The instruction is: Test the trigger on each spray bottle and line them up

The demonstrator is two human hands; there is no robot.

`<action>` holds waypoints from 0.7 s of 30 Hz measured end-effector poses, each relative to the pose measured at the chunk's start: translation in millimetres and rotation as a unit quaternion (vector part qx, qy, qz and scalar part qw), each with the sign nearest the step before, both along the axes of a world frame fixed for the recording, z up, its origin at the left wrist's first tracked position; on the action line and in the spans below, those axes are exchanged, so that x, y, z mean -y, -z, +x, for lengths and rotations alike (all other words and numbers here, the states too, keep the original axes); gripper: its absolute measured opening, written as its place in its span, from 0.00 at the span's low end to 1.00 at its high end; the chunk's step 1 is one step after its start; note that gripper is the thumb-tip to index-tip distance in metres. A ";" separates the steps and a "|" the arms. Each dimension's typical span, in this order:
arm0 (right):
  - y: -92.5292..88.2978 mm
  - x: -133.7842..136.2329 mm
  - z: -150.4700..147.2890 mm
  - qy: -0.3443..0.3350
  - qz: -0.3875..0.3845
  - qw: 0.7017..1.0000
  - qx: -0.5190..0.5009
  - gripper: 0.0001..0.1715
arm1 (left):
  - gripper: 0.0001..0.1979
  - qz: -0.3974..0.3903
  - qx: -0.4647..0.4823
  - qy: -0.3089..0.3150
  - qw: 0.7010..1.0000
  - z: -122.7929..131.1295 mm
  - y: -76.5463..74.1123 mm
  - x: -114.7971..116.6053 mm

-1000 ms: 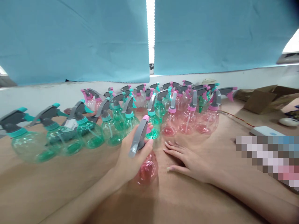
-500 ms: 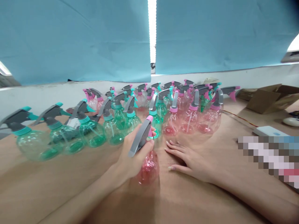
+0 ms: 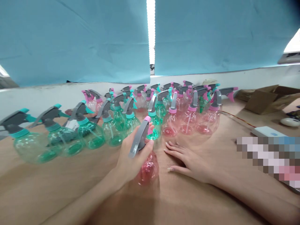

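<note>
My left hand (image 3: 131,153) is wrapped round the neck of a pink spray bottle (image 3: 148,170) with a grey and pink trigger head. The bottle's collar is hidden behind my fingers, and its base appears to be at the tabletop (image 3: 182,203). Palm down on the wood, my right hand (image 3: 187,161) lies just right of that bottle with its fingers spread, holding nothing. Beyond my left hand stands a green spray bottle (image 3: 154,131) with a turquoise collar. A pink spray bottle (image 3: 170,125) stands beyond my right fingertips.
Green spray bottles (image 3: 91,137) line the left side, with more pink and green ones crowded behind. An open cardboard box (image 3: 262,100), a white computer mouse (image 3: 290,122) and a white device (image 3: 269,132) with a cable lie at right. Blue sheets (image 3: 77,40) hang at the back.
The whole view has shifted slightly. My left hand keeps its hold on the pink spray bottle, and my right hand still rests flat.
</note>
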State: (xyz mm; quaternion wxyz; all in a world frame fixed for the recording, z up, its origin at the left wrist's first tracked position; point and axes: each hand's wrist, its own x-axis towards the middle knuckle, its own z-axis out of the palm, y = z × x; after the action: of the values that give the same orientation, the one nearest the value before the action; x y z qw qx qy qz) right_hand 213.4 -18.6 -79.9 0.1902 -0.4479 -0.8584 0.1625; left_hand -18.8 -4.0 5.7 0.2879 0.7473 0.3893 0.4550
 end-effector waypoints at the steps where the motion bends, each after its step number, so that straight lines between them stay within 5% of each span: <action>1: 0.0 0.0 -0.1 0.000 0.001 1.000 0.000 0.40 | 0.26 0.000 -0.001 -0.001 1.000 -0.1 0.3 -0.2; 21: -3.1 -0.1 -1.2 0.002 -0.005 1.000 0.016 0.41 | 0.27 0.014 -0.006 0.004 1.000 -1.1 1.5 -1.4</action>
State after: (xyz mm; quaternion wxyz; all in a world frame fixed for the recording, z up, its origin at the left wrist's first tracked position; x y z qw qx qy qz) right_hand 212.3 -18.5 -76.9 0.1743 -0.4530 -0.8598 0.1588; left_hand -19.9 -2.6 4.2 0.2771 0.7553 0.3821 0.4547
